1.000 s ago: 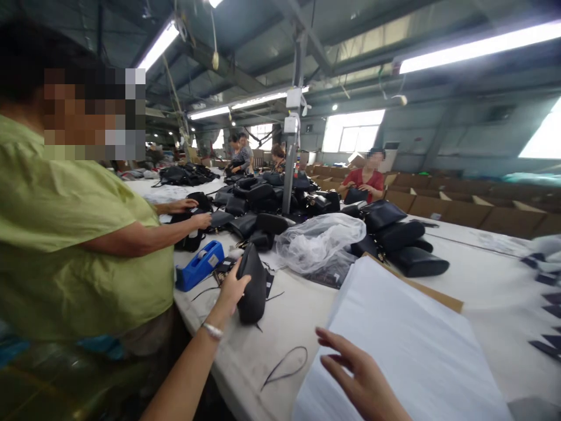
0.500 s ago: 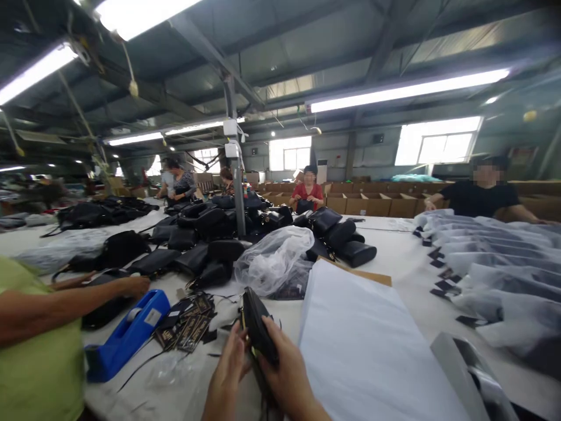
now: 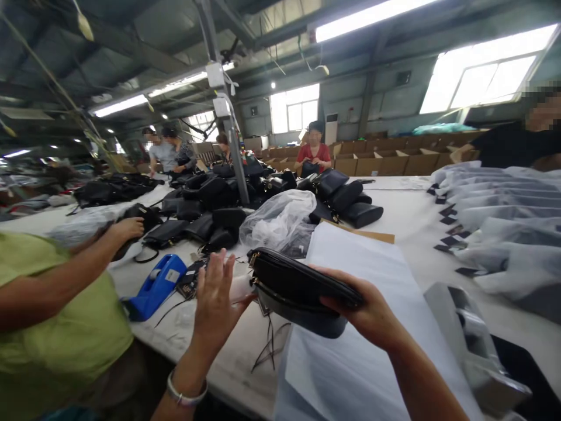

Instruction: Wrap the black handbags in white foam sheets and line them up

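Observation:
My right hand (image 3: 357,298) grips a small black handbag (image 3: 293,286) by its right end, thumb on the near side. The bag is held tilted above the table, with a gold-coloured zip along its side. At the bag's left end, my left hand (image 3: 219,298) is open, fingers raised and apart, its thumb reaching to the zip end. Something whitish (image 3: 240,287) shows between that palm and the bag; I cannot make out what it is. Below the bag hang thin dark cords (image 3: 270,345). A stack of white sheets (image 3: 350,356) lies under the bag and my right hand.
A blue tape dispenser (image 3: 155,286) and dark tags (image 3: 189,280) lie left; a grey dispenser (image 3: 477,345) stands right. Black bags (image 3: 210,190) and clear plastic (image 3: 280,219) are piled ahead. Wrapped bags (image 3: 495,216) line the right. A co-worker in green (image 3: 65,298) works close left.
The handbag has come up and turned from upright to nearly sideways. My left hand has let go and spread its fingers; my right keeps its hold. The view has tilted down.

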Demonstrator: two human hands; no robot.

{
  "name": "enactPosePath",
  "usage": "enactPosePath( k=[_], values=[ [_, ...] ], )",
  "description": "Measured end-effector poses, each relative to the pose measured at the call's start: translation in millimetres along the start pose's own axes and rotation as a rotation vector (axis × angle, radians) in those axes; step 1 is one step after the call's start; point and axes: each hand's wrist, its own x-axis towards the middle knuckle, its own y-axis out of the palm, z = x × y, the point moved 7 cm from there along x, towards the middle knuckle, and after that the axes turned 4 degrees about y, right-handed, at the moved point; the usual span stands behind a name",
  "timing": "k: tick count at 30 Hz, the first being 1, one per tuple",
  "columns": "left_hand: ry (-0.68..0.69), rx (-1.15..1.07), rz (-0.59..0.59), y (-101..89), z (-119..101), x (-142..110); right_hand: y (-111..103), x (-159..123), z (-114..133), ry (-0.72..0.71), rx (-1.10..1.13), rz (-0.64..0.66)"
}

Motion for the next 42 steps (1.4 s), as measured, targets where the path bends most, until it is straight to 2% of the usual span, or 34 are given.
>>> enactPosePath(
  k=[3,6,9,12,15,18,20,22,24,28,31,34,37,39,40,42],
  values=[
    [-0.002,-0.312,0.266,16.7,-9,1,-18,-23,8,-0.025,-0.013,-0.001],
    [0.038,-0.515,0.505,31.7,-27,-2,-30,-47,12,-0.065,-0.039,0.029],
    [0.177,-0.581,0.596,44.8,-47,-8,-38,-70,11,-0.088,-0.056,0.07],
    [0.302,-0.49,0.523,59.6,-54,-10,-44,-87,9,-0.133,-0.134,0.055],
    [0.449,-0.282,0.326,63.3,-58,-1,-52,-94,8,-0.207,-0.302,0.018],
    [0.606,-0.097,0.122,55.3,-71,18,-62,-91,6,-0.298,-0.536,-0.038],
    [0.643,-0.047,0.042,53.4,-80,32,-75,-89,-1,-0.32,-0.683,-0.131],
    [0.62,-0.014,0.039,62.2,-87,40,-89,-90,-18,-0.295,-0.782,-0.234],
    [0.576,0.019,0.141,84.9,-88,37,-97,-96,-43,-0.245,-0.838,-0.28],
    [0.534,0.008,0.537,145.0,-74,-7,-94,-122,-99,-0.1,-0.888,-0.199],
    [0.544,-0.036,0.659,161.8,-63,-37,-87,-146,-121,0.038,-0.883,-0.166],
    [0.485,-0.156,0.659,151.7,-66,-40,-89,-163,-115,0.128,-0.86,-0.265],
    [0.334,-0.357,0.503,122.5,-82,-28,-91,-175,-97,0.2,-0.853,-0.371],
    [0.29,-0.493,0.455,107.1,-98,-31,-83,-182,-86,0.203,-0.838,-0.314],
    [0.31,-0.55,0.485,103.5,-108,-38,-76,-186,-82,0.196,-0.828,-0.246],
    [0.417,-0.626,0.622,102.8,-125,-60,-59,-198,-80,0.197,-0.808,-0.093]
  ],
)
